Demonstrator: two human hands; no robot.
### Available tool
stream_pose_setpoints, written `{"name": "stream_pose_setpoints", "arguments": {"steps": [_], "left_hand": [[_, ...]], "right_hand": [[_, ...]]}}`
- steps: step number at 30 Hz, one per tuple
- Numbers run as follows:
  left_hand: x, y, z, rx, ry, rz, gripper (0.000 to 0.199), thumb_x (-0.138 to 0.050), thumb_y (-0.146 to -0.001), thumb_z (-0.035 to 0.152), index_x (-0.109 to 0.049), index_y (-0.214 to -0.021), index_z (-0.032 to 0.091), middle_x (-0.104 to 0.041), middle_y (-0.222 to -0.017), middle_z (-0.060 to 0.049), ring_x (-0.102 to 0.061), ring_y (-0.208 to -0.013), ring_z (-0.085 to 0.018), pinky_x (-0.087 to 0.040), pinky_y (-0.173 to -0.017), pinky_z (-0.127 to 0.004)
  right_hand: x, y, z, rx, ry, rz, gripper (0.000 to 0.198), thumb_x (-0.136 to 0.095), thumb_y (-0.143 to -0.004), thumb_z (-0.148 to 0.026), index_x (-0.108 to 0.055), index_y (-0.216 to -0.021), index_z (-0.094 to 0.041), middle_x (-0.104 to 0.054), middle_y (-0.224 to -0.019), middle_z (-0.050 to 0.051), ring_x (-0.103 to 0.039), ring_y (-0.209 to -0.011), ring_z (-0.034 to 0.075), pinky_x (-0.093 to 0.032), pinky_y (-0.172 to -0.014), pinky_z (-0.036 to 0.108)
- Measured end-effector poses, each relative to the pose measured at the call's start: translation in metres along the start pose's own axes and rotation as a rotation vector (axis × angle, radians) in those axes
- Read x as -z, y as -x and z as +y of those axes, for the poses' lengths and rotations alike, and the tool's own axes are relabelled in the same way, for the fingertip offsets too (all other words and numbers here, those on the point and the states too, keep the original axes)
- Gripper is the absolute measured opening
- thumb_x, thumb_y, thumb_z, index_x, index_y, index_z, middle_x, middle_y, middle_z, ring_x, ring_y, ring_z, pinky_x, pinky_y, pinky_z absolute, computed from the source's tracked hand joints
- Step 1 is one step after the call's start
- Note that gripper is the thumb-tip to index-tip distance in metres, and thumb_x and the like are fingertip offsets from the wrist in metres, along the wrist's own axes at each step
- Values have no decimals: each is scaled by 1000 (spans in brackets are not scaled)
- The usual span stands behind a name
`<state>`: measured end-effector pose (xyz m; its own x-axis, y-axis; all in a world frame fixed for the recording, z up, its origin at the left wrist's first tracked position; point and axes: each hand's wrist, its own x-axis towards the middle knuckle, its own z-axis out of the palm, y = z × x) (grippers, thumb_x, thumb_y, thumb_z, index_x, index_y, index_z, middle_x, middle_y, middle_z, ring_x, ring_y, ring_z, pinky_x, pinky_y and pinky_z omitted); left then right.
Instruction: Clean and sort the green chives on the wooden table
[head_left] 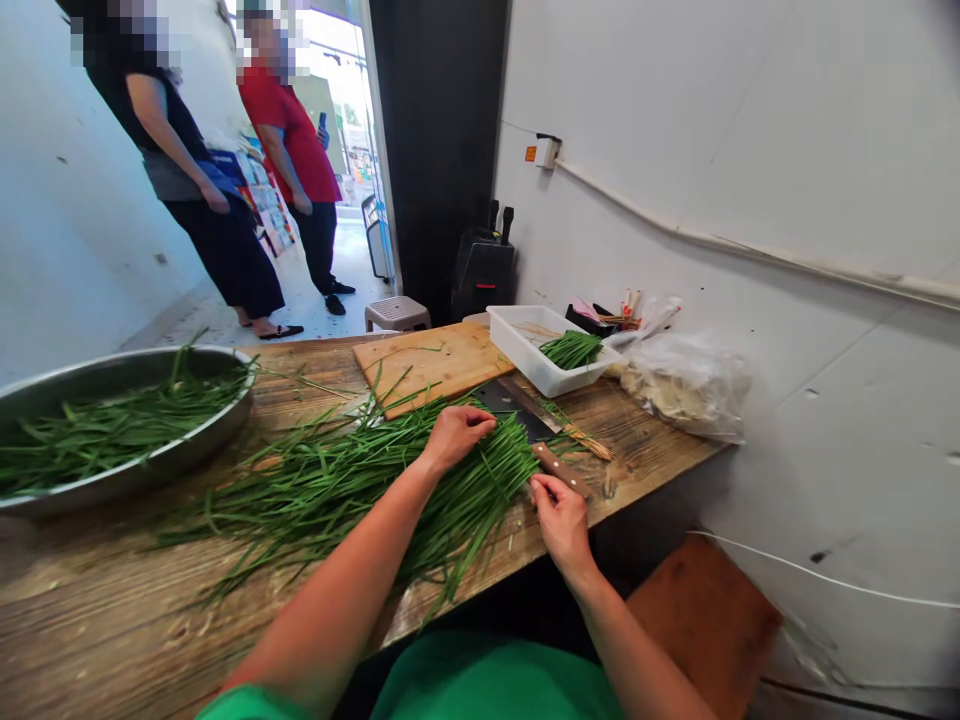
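A large pile of garlic chives (pixel 337 480) lies across the wooden table, its cut ends lined up toward the right. My left hand (pixel 454 437) rests over the pile near those ends, thumb and fingers pinched together. At the lower right corner of the ends, my right hand (pixel 561 515) is closed in a pinch. Whatever is between the fingertips of either hand is too small to make out. Just beyond my right hand lies a cleaver (pixel 517 408), its brown riveted handle pointing toward me and its dark blade partly hidden by chives.
A metal basin (pixel 240 400) of chives stands left. Behind the pile are a wooden cutting board (pixel 442 362), a white plastic bin (pixel 555 380) with bundled chives, and a plastic bag (pixel 682 385). Wooden sticks (pixel 589 440) lie beside the cleaver. Two people stand beyond the table.
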<state>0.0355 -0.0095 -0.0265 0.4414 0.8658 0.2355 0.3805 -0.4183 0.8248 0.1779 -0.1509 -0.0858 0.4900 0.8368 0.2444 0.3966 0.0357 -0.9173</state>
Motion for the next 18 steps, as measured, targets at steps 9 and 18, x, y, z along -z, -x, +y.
{"name": "stream_pose_setpoints", "arguments": {"steps": [9,18], "left_hand": [[-7,2,0,-19,-15,78,23,-55,-70,31,-70,-79,17,-69,-77,-2,-62,-71,-14,-45,-71,-23],[-8,4,4,-4,-8,100,21,-55,-70,30,-70,-78,17,-69,-77,-2,-62,-72,-14,-45,-71,-24]], "right_hand": [[0,-1,4,17,12,-9,35,-48,-77,-39,-69,-85,-12,-67,-68,7,-59,-59,17,-47,-57,26],[-1,-1,5,25,-12,-2,34,-50,-77,-38,-70,-85,-12,-68,-68,8,-60,-59,17,-48,-55,27]]}}
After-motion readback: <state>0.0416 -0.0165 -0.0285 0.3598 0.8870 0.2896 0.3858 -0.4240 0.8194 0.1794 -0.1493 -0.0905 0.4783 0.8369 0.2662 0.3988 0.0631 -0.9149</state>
